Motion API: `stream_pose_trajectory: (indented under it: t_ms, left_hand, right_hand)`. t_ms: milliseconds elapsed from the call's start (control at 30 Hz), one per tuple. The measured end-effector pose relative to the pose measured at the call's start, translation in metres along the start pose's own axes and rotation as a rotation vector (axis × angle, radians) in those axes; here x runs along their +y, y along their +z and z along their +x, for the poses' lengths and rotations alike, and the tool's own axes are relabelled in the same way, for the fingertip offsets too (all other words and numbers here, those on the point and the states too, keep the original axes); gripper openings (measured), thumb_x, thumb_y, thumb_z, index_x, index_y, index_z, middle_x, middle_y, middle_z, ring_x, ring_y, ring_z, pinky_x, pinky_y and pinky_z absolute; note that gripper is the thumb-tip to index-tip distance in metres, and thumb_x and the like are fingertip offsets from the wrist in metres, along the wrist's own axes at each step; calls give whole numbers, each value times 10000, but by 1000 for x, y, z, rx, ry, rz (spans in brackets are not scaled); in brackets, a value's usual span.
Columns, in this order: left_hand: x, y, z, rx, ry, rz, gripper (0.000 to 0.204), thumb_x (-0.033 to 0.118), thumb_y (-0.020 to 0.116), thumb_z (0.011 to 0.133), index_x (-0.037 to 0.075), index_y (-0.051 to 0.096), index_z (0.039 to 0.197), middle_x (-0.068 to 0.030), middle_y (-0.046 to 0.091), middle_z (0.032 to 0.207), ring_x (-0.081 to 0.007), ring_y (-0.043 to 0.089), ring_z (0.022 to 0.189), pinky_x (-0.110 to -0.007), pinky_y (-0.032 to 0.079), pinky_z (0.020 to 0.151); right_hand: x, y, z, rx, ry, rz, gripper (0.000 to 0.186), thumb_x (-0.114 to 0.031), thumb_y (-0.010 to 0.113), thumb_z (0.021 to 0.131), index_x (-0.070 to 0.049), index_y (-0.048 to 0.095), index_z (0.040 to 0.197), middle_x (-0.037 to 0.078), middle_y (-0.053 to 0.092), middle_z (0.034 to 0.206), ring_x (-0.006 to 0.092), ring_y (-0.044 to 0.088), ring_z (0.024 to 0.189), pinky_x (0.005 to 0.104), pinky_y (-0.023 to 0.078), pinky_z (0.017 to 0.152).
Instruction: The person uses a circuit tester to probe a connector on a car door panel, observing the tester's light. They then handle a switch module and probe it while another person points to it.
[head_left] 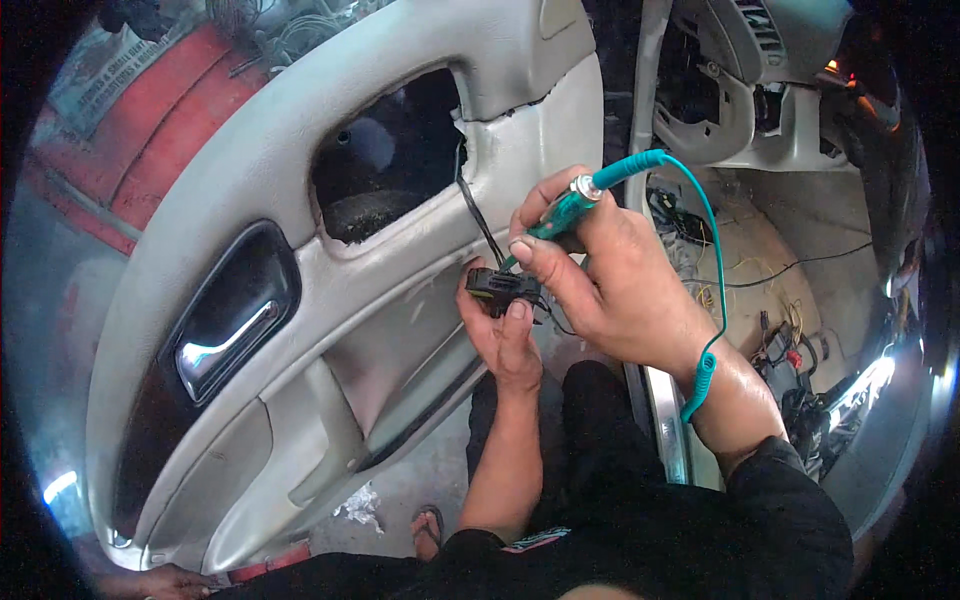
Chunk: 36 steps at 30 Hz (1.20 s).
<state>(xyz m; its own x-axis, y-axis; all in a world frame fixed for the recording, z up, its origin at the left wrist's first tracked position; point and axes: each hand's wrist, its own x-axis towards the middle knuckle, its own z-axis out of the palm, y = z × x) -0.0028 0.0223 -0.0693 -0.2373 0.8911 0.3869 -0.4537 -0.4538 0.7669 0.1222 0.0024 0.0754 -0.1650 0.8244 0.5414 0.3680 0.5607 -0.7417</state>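
Note:
My left hand (pixel 507 345) pinches a small black electrical connector (pixel 500 286) between thumb and fingers, in front of the car door panel (pixel 540 150). Black wires (pixel 478 208) run from it up into the panel's opening. My right hand (pixel 635 285) grips a translucent green circuit tester (pixel 568 212) like a pen. Its tip points down at the connector; whether it touches a contact inside, I cannot tell. A teal coiled lead (pixel 630 168) leaves the tester's top, loops right and hangs by my right wrist.
A chrome inner door handle (pixel 228 345) sits left in the beige panel. At right, the car's interior has loose wiring (pixel 790 345) on its floor, below the dashboard (pixel 770 60). A red cabinet (pixel 180 120) stands far left. Another person's hand (pixel 170 580) shows at lower left.

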Motion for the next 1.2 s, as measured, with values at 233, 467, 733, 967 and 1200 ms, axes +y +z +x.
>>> stream_pose_trajectory:
  t_ms: [233, 467, 733, 967, 1200]
  left_hand:
    - [-2, 10, -1, -16, 4, -12, 727, 266, 659, 783, -35, 345, 1365, -113, 450, 1181, -185, 466, 1044, -337, 395, 955]
    - [-4, 7, 1, -20, 26, -2, 718, 266, 652, 789, -24, 348, 1371, -108, 459, 1168, -181, 474, 1031, -323, 398, 944]
    - [-4, 4, 2, -41, 30, 46, 752, 294, 651, 783, -31, 332, 1381, -117, 454, 1177, -188, 473, 1052, -329, 399, 945]
    - [-6, 4, 1, -35, 65, 73, 775, 327, 658, 783, -32, 324, 1382, -118, 446, 1182, -190, 481, 1044, -332, 409, 935]
    - [-6, 5, 2, -37, 51, 45, 758, 319, 660, 785, -26, 339, 1379, -99, 458, 1147, -168, 486, 987, -308, 423, 885]
  right_hand:
    - [2, -9, -2, 5, -11, -7, 204, -91, 614, 931, -14, 487, 1071, 115, 634, 930, 230, 685, 868, 346, 538, 766]
    - [1, -5, -1, 18, -4, 1, 212, -91, 615, 932, -10, 485, 1078, 114, 629, 932, 217, 680, 850, 331, 537, 765]
    - [3, -3, 0, 38, -64, -42, 292, -112, 635, 898, -4, 453, 1100, 198, 630, 880, 378, 641, 821, 454, 503, 697]
    - [3, -3, 0, 29, -40, -41, 304, -133, 641, 896, -3, 449, 1093, 240, 632, 806, 469, 620, 772, 512, 479, 653]
    - [3, -1, 0, 63, -64, -25, 275, -128, 634, 901, -8, 462, 1079, 231, 628, 786, 460, 623, 766, 506, 477, 649]
